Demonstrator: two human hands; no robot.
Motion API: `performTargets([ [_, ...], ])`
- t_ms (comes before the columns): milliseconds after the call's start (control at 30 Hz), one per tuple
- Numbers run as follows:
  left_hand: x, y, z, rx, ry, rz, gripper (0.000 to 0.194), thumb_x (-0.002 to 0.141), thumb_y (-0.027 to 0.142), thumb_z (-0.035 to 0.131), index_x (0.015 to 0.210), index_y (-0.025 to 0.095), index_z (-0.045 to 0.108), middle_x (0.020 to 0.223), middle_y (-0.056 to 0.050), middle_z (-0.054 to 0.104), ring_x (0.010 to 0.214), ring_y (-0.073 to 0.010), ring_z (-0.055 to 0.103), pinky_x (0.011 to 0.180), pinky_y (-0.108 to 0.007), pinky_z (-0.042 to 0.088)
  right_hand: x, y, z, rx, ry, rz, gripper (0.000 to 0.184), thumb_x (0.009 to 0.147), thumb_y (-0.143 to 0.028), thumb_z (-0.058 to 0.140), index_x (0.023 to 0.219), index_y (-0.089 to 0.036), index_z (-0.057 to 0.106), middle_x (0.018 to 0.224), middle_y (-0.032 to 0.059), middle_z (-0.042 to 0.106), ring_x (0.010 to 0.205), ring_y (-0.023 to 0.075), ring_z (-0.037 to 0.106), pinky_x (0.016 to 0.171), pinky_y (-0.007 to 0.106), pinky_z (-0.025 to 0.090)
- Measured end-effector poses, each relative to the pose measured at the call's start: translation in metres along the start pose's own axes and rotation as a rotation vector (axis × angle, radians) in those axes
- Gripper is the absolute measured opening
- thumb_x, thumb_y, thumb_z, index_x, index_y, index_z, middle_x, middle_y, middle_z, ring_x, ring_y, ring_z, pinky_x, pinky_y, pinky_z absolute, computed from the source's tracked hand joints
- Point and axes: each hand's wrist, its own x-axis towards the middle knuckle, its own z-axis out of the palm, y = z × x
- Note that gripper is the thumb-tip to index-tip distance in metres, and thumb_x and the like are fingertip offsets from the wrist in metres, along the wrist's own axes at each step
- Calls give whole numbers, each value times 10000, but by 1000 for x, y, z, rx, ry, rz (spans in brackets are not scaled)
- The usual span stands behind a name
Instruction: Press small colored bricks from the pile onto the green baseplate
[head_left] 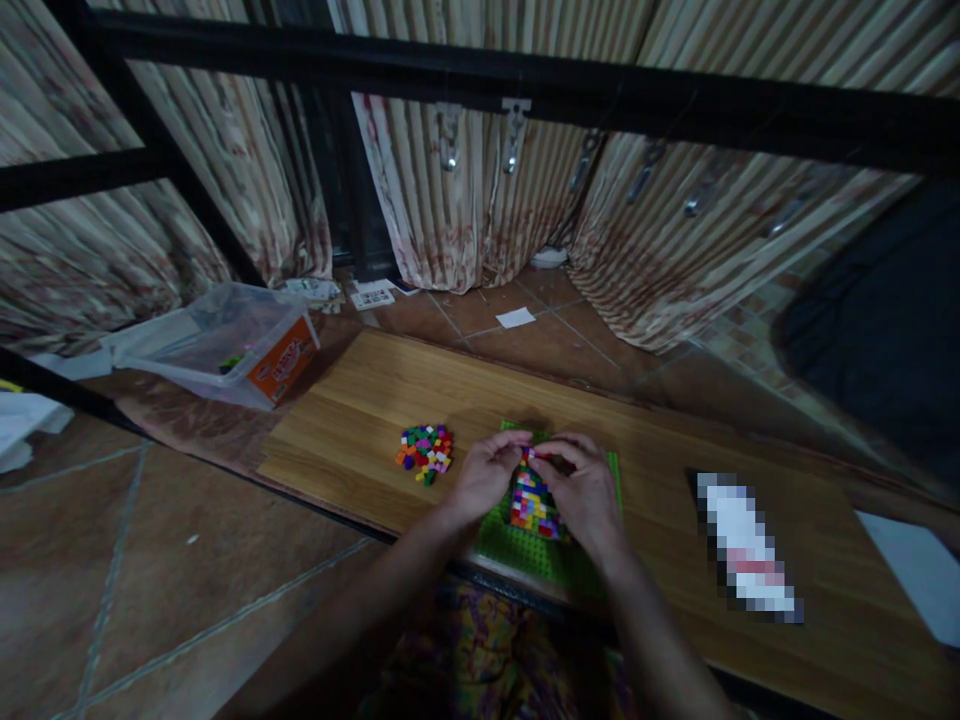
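A green studded baseplate (499,550) lies on the wooden board in front of me. On it stands a block of small multicoloured building bricks (534,505), partly covered by my hands. My left hand (486,478) is closed at the far left edge of these bricks, thumb and fingers pinched together; what they grip is hidden. From the other side my right hand (589,495) pinches at the same spot, with a tiny reddish-pink brick (532,454) showing at its fingertips. Left of my left hand lies a loose pile of coloured bricks (426,450).
A clear plastic bin (217,345) with an orange label stands beyond the left end of the wooden board (360,400). A blurred-out pale object (746,545) lies on the right. A black metal bar (480,65) crosses above, with metal clips (513,140) hanging from it.
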Motion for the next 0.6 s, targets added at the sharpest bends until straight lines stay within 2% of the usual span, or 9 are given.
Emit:
performTargets([
  [233,3,-1,9,-39,54,-10,207,753,161,610,943,142,689,918,-60,709,833,-154,643,824,-287,509,2,-1,-1,46,-62,43,207,779,-382,607,845,-216,712,861,46,666,832,205,596,777,346,448],
  [367,6,0,14,33,104,-13,183,728,130,600,883,141,696,876,-47,708,788,-139,639,781,-261,509,0,0,0,48,-75,53,212,784,-379,590,864,-221,707,872,46,684,830,210,608,775,343,454],
  [600,9,-6,14,127,101,15,203,732,140,561,864,155,715,775,-17,712,684,-121,632,664,-220,503,-2,2,1,-15,-67,24,205,803,-365,569,878,-233,706,886,40,695,863,220,611,784,343,450],
])
